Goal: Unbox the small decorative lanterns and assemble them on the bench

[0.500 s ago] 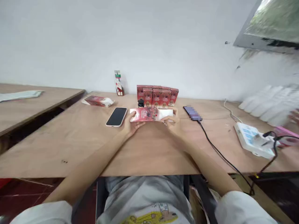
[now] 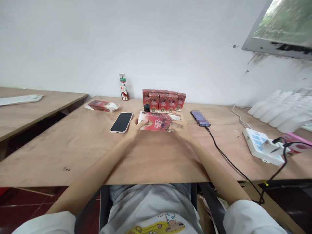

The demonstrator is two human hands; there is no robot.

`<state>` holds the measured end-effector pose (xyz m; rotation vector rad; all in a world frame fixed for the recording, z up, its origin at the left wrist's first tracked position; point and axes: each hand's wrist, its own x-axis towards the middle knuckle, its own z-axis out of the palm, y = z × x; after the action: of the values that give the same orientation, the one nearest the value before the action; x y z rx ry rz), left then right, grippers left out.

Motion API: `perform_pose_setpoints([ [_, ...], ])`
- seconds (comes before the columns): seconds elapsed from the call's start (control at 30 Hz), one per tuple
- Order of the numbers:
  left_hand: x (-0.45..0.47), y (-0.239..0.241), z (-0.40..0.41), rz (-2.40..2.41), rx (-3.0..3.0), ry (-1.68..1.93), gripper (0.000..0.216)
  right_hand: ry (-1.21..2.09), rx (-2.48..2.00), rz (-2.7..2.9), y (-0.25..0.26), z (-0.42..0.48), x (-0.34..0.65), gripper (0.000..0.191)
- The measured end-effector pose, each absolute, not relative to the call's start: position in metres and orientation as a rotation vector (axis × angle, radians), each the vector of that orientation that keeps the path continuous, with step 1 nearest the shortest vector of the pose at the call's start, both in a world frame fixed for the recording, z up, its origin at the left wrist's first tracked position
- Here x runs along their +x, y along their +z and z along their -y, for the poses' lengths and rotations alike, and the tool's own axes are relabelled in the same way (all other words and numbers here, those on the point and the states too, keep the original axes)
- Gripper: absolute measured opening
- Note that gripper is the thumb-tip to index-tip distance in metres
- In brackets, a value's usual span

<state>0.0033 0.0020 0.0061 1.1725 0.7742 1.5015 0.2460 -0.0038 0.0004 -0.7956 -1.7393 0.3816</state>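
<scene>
Carton [image 2: 158, 124]: red, printed with white lettering.
Grip: both ends are clasped, by left hand [image 2: 135, 126] and right hand [image 2: 182, 126].

A plain pale wall [image 2: 92, 42] fills the upper part of the view. Toward the right it is scarred by small dark holes, with rough, brownish damage just under the window [image 2: 285, 26]. The window's grey frame [image 2: 255, 41] has dark, worn patches along its lower edge, and blurred green shows through the glass. The wooden counter [image 2: 83, 156], light brown and faintly grained, stands along the wall, with a few dark marks near its front left edge. A second counter [image 2: 41, 112] stands to the left across a dark gap. Below, the floor [image 2: 31, 203] is dark red with pale lines. Soft, fairly even light covers the room.
</scene>
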Motion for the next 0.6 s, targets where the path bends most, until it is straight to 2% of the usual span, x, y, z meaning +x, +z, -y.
perform_pose_setpoints([
  [0.07, 0.0035, 0.0062, -0.0021, -0.765, 1.227, 1.533, 0.043, 0.446, -0.813, 1.698, -0.0012, 0.0037, 0.2436, 0.017],
  [0.23, 0.0057, 0.0067, 0.0019, -0.689, 1.225, 1.480, 0.043, 0.484, -0.862, 1.612, 0.0000, 0.0048, 0.2414, 0.032],
  [0.6, 0.0056, 0.0015, 0.0013, -0.697, 1.302, 1.498, 0.047, 0.482, -0.881, 1.656, -0.0034, 0.0024, 0.2402, 0.011],
])
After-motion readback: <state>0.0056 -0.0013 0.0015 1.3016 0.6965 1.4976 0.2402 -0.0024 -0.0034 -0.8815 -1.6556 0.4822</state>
